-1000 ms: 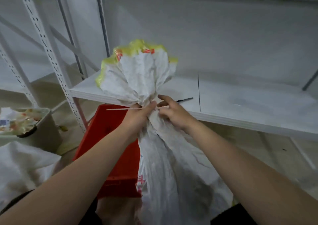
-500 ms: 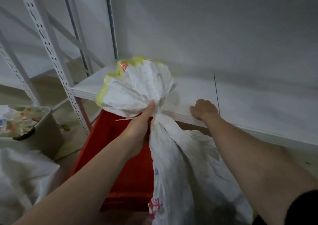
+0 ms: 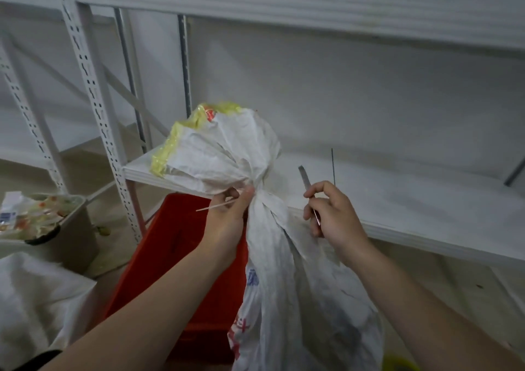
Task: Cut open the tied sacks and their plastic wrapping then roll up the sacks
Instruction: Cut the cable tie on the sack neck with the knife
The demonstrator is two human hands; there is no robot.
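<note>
Grip, head view, left hand [image 3: 227, 223]: thumb and fingers closed round the gathered neck of the white sack [image 3: 284, 285], pinching it just under the flared top. Pale tie tail [image 3: 216, 206] juts out leftward past the thumb.

Grip, right hand [image 3: 333, 214]: fingers curled round a thin metal blade [image 3: 304, 178], tip pointing up. It is held just right of the neck and apart from it.

Sack: upright, hanging from the left hand in front of the white shelf board [image 3: 412, 209]. The body drapes down between the forearms, with red and blue print low on it. Yellow plastic lining [image 3: 160, 165] shows at the mouth, above the tie. Neck cinched tight; tie uncut, by the look of it.

Surroundings: red crate [image 3: 176, 251] behind and left of the sack. Bin [image 3: 74, 237] of wrappers far left. Second white sack [image 3: 34, 299] lower left. Perforated shelf upright [image 3: 93, 92].

Step in hand, as judged: severing the tie at the neck.

Handling notes:
- Bring the edge to the band on the side away from the left thumb and fingers, which sit right against the knot.
- Slide the tip under the band rather than pressing into the weave, and cut outward, away from the holding hand.
- Hold the neck taut so the band stands proud; a pull on the loose tail may lift it enough to admit the blade.
- Risks: a slip toward the left fingers, or a slit in the sack cloth.
</note>
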